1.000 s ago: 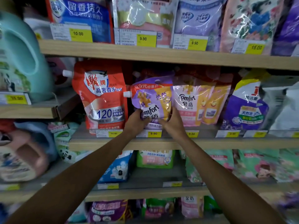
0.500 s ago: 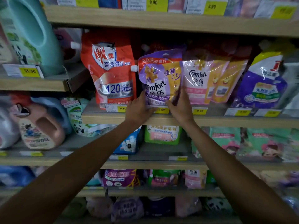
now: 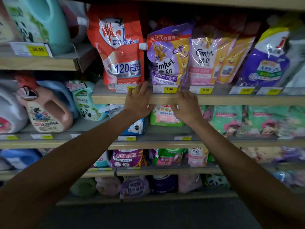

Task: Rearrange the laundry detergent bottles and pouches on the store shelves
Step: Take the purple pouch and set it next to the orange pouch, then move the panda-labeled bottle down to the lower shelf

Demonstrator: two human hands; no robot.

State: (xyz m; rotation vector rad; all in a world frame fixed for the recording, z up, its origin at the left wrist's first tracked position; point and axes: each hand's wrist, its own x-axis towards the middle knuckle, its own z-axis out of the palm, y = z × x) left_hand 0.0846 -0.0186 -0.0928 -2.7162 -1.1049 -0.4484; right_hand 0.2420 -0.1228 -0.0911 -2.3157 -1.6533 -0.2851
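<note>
A purple and yellow Comfort pouch stands upright on the wooden shelf, between a red pouch and a pink Comfort pouch. My left hand hangs open just below the purple pouch at the shelf's front edge, fingers spread, holding nothing. My right hand is also open, a little lower and to the right, over the shelf edge. Neither hand touches the pouch.
A purple and white pouch stands at the right of the same shelf. A teal bottle and a pink bottle sit on the left shelves. Green and pink pouches fill the lower shelves. Yellow price tags line the edges.
Both hands have let go of the purple Comfort pouch and dropped to the shelf's front edge. The pouch now stands on its own. The view has tilted downward.
</note>
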